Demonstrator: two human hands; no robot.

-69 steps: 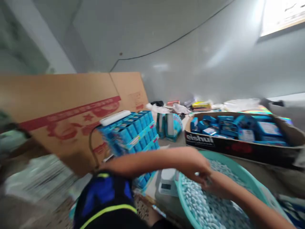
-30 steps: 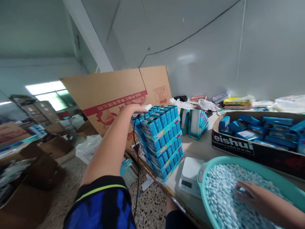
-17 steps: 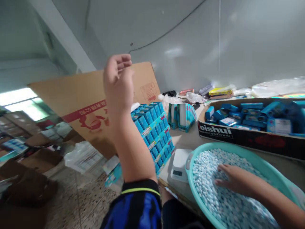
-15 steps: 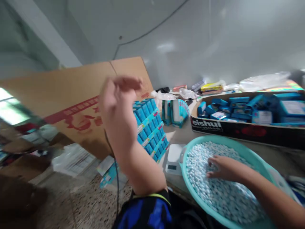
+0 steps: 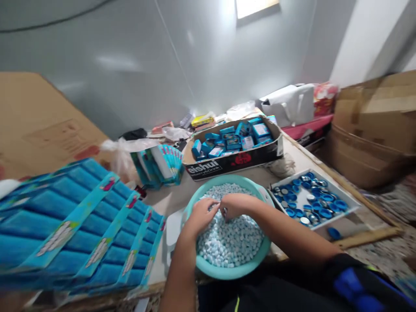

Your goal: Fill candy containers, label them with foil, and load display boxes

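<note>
The left hand [image 5: 204,213] and right hand [image 5: 235,205], half-curled, sit close together over pale candies [image 5: 227,245] lying beneath their fingertips in a teal basin [image 5: 227,272]; whether either grips one, I cannot tell from my remote screen.

Wall [image 5: 211,56]: stretched grey, glossy, across the top.
Bright panel [image 5: 256,8]: glowed right of top centre.
Pillar [image 5: 367,43]: stood pale at upper right.
Floor [image 5: 386,253]: lay speckled at the lower right.

It's a packing workshop — cartons [image 5: 373,123], stacked boxes [image 5: 76,203], loose pellets [image 5: 227,247].
</note>
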